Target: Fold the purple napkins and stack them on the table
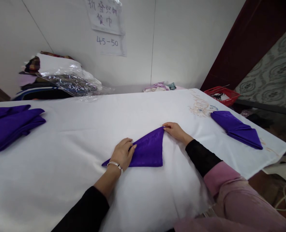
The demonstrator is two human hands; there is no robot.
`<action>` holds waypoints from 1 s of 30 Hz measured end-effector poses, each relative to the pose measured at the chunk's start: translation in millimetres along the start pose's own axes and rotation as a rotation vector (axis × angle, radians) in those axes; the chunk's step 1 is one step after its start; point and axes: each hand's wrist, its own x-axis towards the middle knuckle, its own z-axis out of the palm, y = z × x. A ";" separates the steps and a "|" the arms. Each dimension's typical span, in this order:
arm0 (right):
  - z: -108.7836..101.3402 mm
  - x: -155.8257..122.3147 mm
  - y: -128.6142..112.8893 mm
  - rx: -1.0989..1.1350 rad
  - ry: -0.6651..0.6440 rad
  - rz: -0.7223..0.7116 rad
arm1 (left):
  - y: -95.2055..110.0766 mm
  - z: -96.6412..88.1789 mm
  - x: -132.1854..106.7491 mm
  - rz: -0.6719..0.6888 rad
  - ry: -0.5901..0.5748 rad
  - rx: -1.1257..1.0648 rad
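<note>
A purple cloth napkin (149, 151) folded into a triangle lies on the white tablecloth (84, 129) in front of me. My left hand (123, 154), with a bracelet on the wrist, rests on the napkin's left part, fingers curled and pressing it down. At the triangle's top corner, my right hand (175, 130) pinches the cloth between its fingertips.
A folded purple napkin (237, 129) lies at the right of the table. A pile of purple cloths (9, 125) sits at the left edge. Bagged fabrics (60, 77) are stacked against the back wall. A red basket (221, 95) stands beyond the right corner.
</note>
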 end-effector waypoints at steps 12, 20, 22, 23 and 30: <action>-5.8 -0.8 0.3 0.259 0.033 0.023 | -3.1 4.8 -2.4 -0.042 -0.022 0.005; -15.6 -5.8 -6.3 0.277 -0.086 -0.013 | -2.6 3.7 -2.2 -0.041 -0.036 0.010; -20.5 -7.9 -9.3 0.257 -0.186 -0.022 | -2.5 3.7 -2.0 -0.038 -0.036 0.012; -22.2 -8.6 -10.1 0.251 -0.235 -0.017 | -2.5 3.8 -2.0 -0.038 -0.037 0.013; -7.7 -2.5 -6.5 0.168 -0.088 -0.078 | -3.6 4.6 -2.0 -0.043 -0.027 0.005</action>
